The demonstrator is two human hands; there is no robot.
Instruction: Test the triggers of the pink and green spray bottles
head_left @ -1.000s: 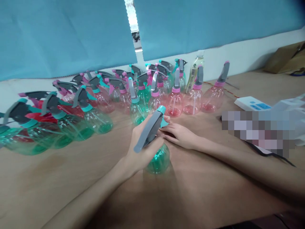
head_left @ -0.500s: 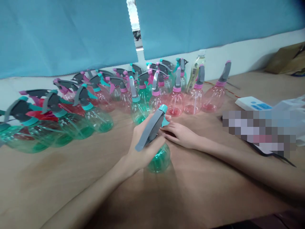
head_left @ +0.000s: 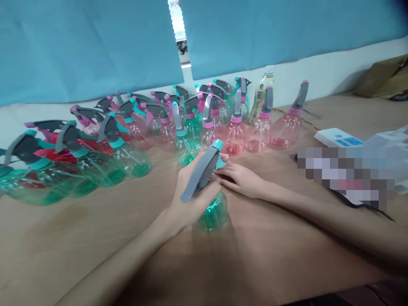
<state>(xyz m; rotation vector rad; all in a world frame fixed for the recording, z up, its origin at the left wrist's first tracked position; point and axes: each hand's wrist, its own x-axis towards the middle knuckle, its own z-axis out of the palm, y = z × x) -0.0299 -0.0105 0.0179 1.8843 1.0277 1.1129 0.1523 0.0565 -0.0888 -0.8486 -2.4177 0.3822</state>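
A green spray bottle (head_left: 213,214) with a grey and teal trigger head stands upright on the table in front of me. My left hand (head_left: 188,195) is closed around its neck, just under the grey lever. From the right, my right hand (head_left: 244,180) reaches in low beside the bottle with its fingers stretched out and holding nothing I can see. Its fingertips meet the left hand's fingers and the bottle's edge; whether they touch the bottle is hidden.
Several green spray bottles (head_left: 132,159) stand at the left, and pink ones (head_left: 234,136) are lined up behind. A yellowish drink bottle (head_left: 263,91) is by the wall. At the right lie a white device (head_left: 338,138), a clear plastic bag (head_left: 390,146) and a cardboard box (head_left: 381,78).
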